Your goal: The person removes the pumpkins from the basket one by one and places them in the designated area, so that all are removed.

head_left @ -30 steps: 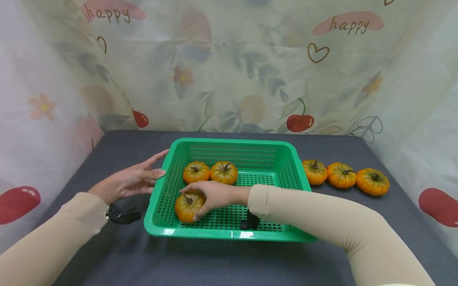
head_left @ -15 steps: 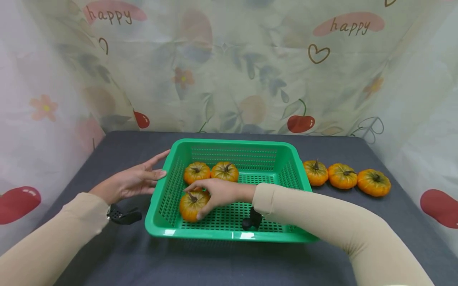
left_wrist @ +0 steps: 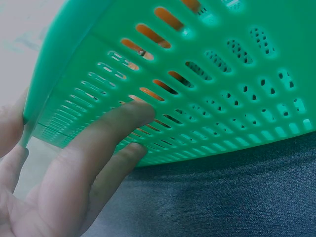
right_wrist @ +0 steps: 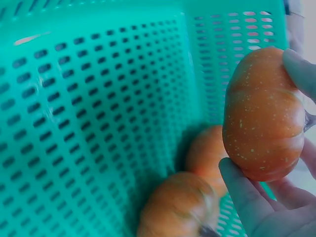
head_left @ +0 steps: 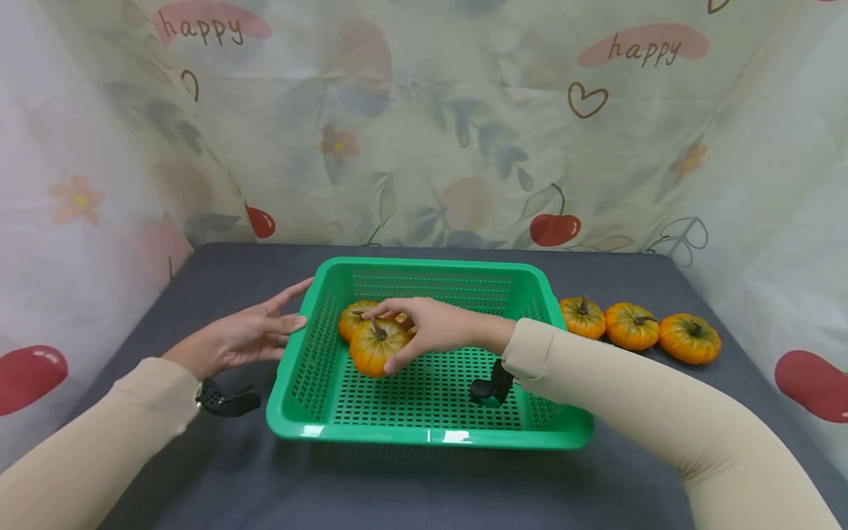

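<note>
My right hand [head_left: 433, 327] grips a small orange pumpkin [head_left: 377, 350] between thumb and fingers, above the green basket's floor. In the right wrist view this pumpkin [right_wrist: 264, 116] is tilted, its stem towards the palm. Two more pumpkins are in the basket: one pumpkin [head_left: 353, 318] at the back left, partly covered by the held one, and another pumpkin [right_wrist: 177, 207], mostly hidden behind my right hand in the head view. My left hand [head_left: 241, 335] touches the left side of the basket [head_left: 291, 368]; its thumb is at the rim, and extended fingers [left_wrist: 116, 121] rest against the slotted outer wall.
Right of the basket, three pumpkins lie in a row: a near-basket pumpkin [head_left: 583, 318], a middle pumpkin [head_left: 632, 326] and an outer pumpkin [head_left: 690, 338]. A dark cloth covers the table [head_left: 424, 486]. Printed curtains [head_left: 411, 147] enclose the back and sides.
My right hand has raised the pumpkin from the basket's front left and carried it back and slightly right, over the other two. My left hand stays at the basket's side.
</note>
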Motion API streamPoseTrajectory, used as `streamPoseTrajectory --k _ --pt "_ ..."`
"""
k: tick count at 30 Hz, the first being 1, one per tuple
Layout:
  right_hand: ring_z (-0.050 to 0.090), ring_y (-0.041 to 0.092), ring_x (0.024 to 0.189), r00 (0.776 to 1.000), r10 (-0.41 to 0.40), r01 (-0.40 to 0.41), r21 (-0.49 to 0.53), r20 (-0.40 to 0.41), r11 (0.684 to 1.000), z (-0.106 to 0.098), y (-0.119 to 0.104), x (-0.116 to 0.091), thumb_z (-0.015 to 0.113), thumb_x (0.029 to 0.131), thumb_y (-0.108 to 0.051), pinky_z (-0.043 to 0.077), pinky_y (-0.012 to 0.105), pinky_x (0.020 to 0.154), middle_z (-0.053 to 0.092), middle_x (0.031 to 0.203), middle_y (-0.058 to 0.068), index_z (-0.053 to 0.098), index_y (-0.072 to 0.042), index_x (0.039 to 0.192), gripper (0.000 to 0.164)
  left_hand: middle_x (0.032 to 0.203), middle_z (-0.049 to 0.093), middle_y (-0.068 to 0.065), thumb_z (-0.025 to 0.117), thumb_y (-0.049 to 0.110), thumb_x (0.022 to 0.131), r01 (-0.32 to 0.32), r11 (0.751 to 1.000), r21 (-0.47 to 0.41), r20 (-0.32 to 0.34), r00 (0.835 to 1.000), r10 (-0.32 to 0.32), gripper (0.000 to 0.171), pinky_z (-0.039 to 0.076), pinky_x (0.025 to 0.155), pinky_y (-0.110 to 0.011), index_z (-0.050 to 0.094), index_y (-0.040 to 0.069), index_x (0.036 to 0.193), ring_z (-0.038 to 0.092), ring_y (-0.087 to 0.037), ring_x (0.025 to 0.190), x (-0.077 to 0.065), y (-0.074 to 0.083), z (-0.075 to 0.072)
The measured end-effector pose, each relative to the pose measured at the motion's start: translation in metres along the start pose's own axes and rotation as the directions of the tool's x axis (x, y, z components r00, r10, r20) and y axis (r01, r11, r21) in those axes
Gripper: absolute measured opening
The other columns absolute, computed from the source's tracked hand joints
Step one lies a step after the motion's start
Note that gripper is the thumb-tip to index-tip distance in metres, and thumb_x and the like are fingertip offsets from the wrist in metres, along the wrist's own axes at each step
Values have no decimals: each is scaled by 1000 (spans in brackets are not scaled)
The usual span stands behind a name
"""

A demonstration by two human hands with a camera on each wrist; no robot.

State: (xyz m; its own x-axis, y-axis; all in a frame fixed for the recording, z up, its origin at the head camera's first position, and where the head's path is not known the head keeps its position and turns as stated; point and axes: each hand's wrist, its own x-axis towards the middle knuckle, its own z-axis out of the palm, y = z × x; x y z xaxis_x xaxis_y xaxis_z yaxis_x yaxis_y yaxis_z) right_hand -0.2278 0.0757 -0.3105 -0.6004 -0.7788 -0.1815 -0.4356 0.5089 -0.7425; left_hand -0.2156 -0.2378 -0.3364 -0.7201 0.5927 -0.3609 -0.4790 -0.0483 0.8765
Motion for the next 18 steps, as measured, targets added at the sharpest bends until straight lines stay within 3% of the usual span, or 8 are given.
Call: streamPoseTrajectory --k 7,13,18 --pt "51 27 123 999 23 -19 65 -50 998 -24 -2 -25 82 78 -28 54 32 92 42 145 3 48 -30 140 71 152 24 -16 48 8 102 -1 1000 -6 -4 1000 1 82 56 90 -45 -5 43 154 67 -24 105 0 -1 -1" --pt "52 27 124 993 39 -32 59 -115 998 -45 1 -52 83 77 -31 52 37 97 42 145 -2 48 -32 140 72 155 18 -20 48 8 102 -5 1000 4 -6 1000 5 83 56 90 -46 -6 43 154 67 -24 106 1 -2 -1" --pt "53 29 124 984 28 -16 64 -177 998 -61 7 -76 83 78 -30 49 42 102 44 143 3 47 -26 141 73 156 18 -20 49 8 101 -4 1000 0 -8 1000 4 82 56 90 -46 -4 43 154 67 -24 105 1 -1 -1"
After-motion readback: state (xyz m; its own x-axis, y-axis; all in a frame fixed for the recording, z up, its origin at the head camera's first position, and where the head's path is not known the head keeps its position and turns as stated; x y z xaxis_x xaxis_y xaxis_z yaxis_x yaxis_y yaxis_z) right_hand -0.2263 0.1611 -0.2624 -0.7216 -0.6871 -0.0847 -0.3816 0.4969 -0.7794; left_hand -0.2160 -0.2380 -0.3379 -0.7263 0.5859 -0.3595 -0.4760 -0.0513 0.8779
